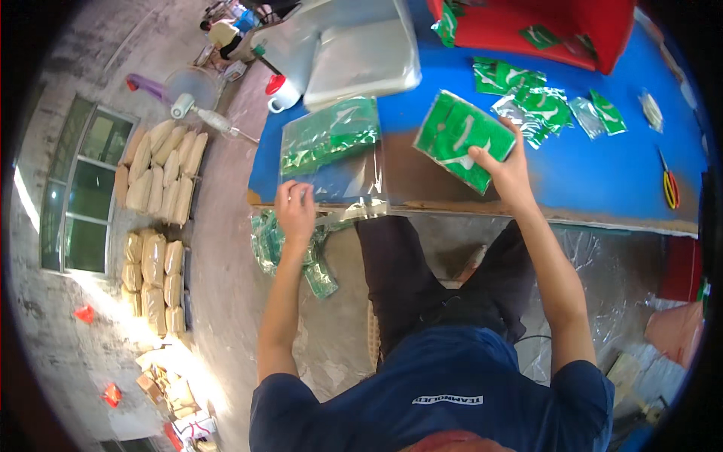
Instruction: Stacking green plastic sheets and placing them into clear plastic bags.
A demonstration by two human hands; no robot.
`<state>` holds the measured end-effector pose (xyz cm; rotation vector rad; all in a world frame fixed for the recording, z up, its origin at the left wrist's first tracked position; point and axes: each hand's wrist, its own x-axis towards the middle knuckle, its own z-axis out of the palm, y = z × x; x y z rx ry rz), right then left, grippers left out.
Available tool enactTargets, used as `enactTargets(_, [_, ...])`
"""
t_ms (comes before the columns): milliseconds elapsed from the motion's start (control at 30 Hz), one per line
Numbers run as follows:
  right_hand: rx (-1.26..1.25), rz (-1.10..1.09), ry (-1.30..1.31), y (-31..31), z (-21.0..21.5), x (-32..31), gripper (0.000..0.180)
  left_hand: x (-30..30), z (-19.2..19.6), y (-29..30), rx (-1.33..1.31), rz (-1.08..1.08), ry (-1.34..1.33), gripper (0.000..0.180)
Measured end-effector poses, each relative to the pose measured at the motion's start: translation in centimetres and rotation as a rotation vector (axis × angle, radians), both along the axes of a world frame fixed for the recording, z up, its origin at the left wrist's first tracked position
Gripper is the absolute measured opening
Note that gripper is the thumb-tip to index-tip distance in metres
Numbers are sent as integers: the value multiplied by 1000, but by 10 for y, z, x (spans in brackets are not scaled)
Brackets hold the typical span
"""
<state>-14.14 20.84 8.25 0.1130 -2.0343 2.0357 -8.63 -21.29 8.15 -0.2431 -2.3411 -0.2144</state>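
My right hand (503, 167) grips a stack of green sachets (459, 135) above the blue table (602, 173). My left hand (295, 209) pinches the open edge of a clear plastic bag (331, 151) at the table's near edge; the bag lies flat and holds green sachets in its far half. More loose green sachets (527, 90) lie scattered on the table beyond my right hand.
A red bin (602, 30) with sachets stands at the table's far side, a pile of clear bags (354, 53) far left, scissors (669, 184) at right. Green sachets in plastic (286, 248) lie on the floor below my left hand. Stacked tan sacks (162, 177) line the left.
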Motion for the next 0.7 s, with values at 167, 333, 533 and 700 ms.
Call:
enactTargets(167, [-448, 456, -317, 0, 35, 17, 79, -17, 56, 44, 70, -204, -5, 13])
enactTargets(333, [-254, 1106, -639, -10, 42, 8, 70, -24, 73, 110, 191, -249, -209, 13])
enactTargets(533, [-339, 574, -596, -53, 35, 1, 58, -37, 85, 163, 232, -221, -225, 10])
enactTargets(700, [-556, 421, -502, -89, 22, 8, 67, -39, 95, 188, 185, -179, -213, 10])
